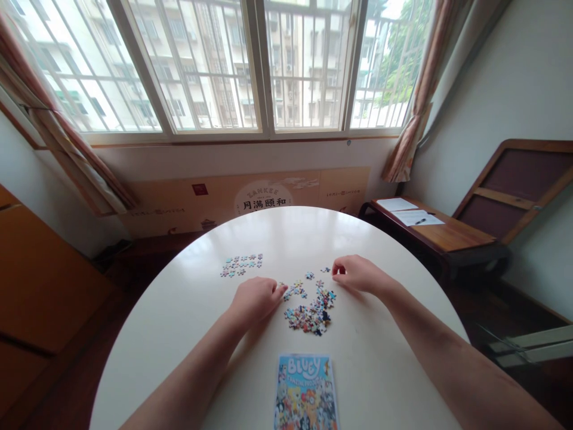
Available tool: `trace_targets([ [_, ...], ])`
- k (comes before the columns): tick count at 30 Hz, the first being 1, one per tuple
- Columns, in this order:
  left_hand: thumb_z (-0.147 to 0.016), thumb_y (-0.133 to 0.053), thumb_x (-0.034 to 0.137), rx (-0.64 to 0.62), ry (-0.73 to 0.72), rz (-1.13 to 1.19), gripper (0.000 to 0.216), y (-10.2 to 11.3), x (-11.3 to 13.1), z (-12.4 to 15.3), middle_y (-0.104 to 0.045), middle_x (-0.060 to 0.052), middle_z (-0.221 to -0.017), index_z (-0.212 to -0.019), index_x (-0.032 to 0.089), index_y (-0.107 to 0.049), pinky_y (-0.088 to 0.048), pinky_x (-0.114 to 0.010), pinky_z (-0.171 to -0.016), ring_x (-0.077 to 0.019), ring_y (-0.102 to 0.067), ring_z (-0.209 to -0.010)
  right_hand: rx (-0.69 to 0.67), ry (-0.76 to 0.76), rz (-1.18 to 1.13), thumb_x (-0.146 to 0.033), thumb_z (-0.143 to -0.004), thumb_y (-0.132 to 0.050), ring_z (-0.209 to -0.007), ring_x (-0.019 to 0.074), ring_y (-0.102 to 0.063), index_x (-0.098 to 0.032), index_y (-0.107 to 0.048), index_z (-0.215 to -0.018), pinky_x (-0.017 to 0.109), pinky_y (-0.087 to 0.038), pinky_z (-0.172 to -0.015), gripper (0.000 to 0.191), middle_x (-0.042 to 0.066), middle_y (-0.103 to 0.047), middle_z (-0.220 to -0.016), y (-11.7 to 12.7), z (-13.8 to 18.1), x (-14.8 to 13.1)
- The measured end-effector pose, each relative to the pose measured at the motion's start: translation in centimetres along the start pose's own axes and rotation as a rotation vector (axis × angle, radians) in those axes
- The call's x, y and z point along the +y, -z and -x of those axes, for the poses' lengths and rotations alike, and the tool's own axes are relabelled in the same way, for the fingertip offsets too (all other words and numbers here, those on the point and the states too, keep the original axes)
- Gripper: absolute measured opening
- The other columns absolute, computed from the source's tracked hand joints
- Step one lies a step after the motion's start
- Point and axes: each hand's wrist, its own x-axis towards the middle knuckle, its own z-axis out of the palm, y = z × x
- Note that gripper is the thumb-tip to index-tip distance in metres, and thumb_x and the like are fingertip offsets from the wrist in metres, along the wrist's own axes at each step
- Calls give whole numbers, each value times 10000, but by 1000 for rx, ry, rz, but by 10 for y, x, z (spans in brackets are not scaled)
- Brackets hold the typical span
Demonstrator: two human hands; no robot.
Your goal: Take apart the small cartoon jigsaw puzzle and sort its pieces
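Observation:
A loose heap of small colourful jigsaw pieces lies near the middle of the round white table. My left hand rests on the table just left of the heap, fingers curled, fingertips touching a piece at its left edge. My right hand sits at the heap's upper right, fingers pinched together on a small piece. A second, sorted group of pale blue pieces lies further back to the left. A picture card marked "Bluey" lies at the near edge.
A dark wooden side table with papers and a pen stands to the right, a wooden frame leaning on the wall behind it. A barred window with curtains fills the back wall.

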Motion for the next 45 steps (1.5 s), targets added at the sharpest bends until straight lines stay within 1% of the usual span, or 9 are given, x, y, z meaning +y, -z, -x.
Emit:
trace_targets([
  [3, -943, -289, 557, 4, -13, 9, 569, -3, -2, -2, -685, -98, -755, -698, 190, -648, -393, -306, -620, -229, -611, -705, -153, 158, -83, -268, -767, -608, -720, 130, -587, -193, -731, -859, 224, -395, -631, 171, 31, -688, -836, -1, 1, -2],
  [6, -936, -304, 566, 13, -25, 17, 565, -5, -5, -3, -685, -92, -748, -699, 193, -656, -391, -303, -609, -223, -605, -687, -232, 216, -110, -272, -748, -634, -700, 121, -575, -181, -736, -878, 213, -391, -617, 189, 26, -677, -814, -2, 2, -2],
  [10, -937, -312, 553, 12, -31, 17, 550, -5, -6, -3, -688, -89, -754, -703, 203, -666, -396, -305, -617, -226, -605, -691, -210, 162, -78, -227, -734, -617, -701, 128, -584, -184, -744, -870, 219, -397, -615, 191, 30, -692, -831, 1, 2, 2],
  [16, -938, -320, 548, 12, -35, 18, 538, -4, -6, -2, -682, -90, -750, -717, 204, -670, -394, -300, -622, -224, -605, -696, -79, 138, -77, -211, -788, -557, -790, 158, -626, -186, -755, -887, 243, -438, -710, 223, 51, -720, -890, 7, 3, 8],
  [22, -926, -355, 542, 18, -44, 22, 500, -5, -8, -2, -679, -79, -740, -700, 204, -647, -372, -304, -592, -216, -589, -662, -144, 200, -90, -307, -765, -655, -699, 133, -598, -203, -758, -946, 230, -413, -646, 233, 33, -696, -814, 2, 2, 1],
  [26, -920, -370, 533, 20, -43, 21, 483, -6, -8, -2, -678, -81, -744, -711, 205, -655, -383, -305, -605, -216, -593, -669, -129, 207, -61, -360, -776, -665, -665, 118, -576, -227, -767, -934, 229, -389, -637, 230, 18, -687, -779, -7, 1, -8],
  [30, -914, -382, 529, 22, -41, 15, 466, -5, -7, -1, -678, -86, -752, -722, 208, -660, -399, -315, -626, -231, -604, -694, -121, 201, -57, -339, -765, -667, -675, 118, -576, -226, -766, -919, 223, -377, -626, 215, 15, -688, -783, -11, 1, -14],
  [41, -912, -378, 535, 21, -46, 14, 473, -3, -6, 0, -678, -89, -743, -710, 205, -650, -394, -317, -604, -229, -602, -679, -159, 53, -155, -306, -808, -574, -746, 150, -606, -177, -729, -843, 234, -410, -653, 203, 44, -716, -845, -5, -5, -1],
  [45, -912, -376, 530, 23, -47, 2, 469, -3, -6, -1, -682, -89, -750, -717, 207, -655, -398, -317, -606, -230, -604, -687, -143, 14, -159, -303, -817, -565, -763, 156, -614, -172, -716, -836, 238, -418, -663, 201, 46, -721, -864, -3, -7, 4],
])
